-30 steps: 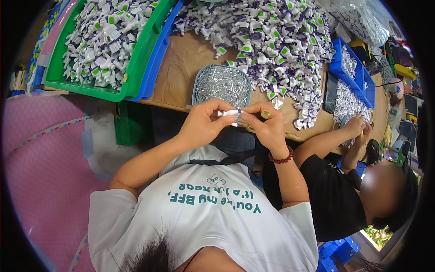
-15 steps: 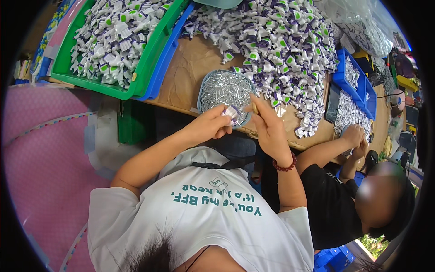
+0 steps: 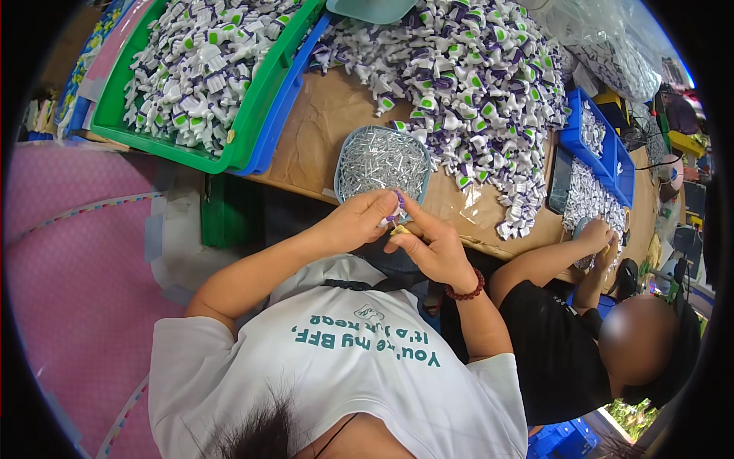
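My left hand (image 3: 350, 224) is closed on a small white and purple plastic toy part (image 3: 400, 200), mostly covered by the fingers. From the right, my right hand (image 3: 437, 249) meets it, index fingertip against the part and thumb bent in below. A small yellowish piece (image 3: 400, 229) shows at the right thumb tip; whether it is held or wrapped on the finger is unclear. Whatever else the right fingers pinch is hidden. Just beyond both hands, a pale blue tub (image 3: 338, 177) holds many short silvery metal pins (image 3: 382, 162).
White, purple and green toy parts (image 3: 474, 99) heap on the brown-covered table (image 3: 306, 145). More fill a green crate (image 3: 222, 164) at far left, beside a blue one (image 3: 264, 157). At right, a person in black (image 3: 550, 344) works near a blue divided tray (image 3: 569, 138).
My right hand has come down and left to meet the left hand at the toy part. Both now work together just in front of the tub, where before they were apart.
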Available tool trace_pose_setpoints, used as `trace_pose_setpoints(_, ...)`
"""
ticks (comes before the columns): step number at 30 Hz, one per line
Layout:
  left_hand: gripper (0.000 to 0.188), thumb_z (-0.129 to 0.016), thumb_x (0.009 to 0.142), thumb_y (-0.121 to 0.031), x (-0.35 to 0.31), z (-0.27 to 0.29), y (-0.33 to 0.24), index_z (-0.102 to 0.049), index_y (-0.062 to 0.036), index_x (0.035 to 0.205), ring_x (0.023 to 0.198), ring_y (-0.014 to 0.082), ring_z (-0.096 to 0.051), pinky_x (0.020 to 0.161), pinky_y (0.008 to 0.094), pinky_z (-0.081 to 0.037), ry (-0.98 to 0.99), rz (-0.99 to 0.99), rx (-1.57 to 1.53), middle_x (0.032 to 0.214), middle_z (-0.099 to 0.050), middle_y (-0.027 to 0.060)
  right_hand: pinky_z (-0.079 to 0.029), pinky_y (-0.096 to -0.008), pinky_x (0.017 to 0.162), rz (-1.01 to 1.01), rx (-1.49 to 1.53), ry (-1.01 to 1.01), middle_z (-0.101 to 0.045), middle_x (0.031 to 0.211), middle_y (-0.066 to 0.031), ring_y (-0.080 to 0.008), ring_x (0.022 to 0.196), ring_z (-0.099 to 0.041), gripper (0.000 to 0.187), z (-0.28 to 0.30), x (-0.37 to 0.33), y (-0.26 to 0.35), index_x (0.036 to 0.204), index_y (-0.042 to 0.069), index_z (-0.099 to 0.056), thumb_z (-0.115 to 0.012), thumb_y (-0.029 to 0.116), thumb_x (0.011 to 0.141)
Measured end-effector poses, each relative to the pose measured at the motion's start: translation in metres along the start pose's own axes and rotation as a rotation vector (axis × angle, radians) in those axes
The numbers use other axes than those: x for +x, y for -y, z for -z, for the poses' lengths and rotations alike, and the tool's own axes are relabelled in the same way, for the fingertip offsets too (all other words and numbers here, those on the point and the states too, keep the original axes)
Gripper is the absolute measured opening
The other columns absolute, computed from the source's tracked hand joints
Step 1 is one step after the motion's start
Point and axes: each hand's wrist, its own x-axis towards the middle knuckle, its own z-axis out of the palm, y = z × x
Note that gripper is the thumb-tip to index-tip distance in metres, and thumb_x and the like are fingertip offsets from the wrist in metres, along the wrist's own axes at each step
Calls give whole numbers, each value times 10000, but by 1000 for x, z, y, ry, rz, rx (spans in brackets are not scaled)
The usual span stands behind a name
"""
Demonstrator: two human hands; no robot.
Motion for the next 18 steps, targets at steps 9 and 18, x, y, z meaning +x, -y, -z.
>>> trace_pose_setpoints(9,368,-308,968,-367,-5,5,7,-500,-54,1001,545,49,-340,465,196,-287,85,13,32,676,-419,-26,-468,-227,682,21,78,-10,-664,744,-71,-75,689,-598,550,-1,-1,2,1327,63,-385,-610,75,825)
trace_pose_setpoints(18,378,-298,969,-366,-15,0,18,-505,-49,980,586,62,-392,519,213,-338,9,-100,273,696,-476,-7,-475,-209,629,88,95,-26,-661,769,-62,-62,663,-581,457,-9,0,-35,1232,32,-502,-634,33,795)
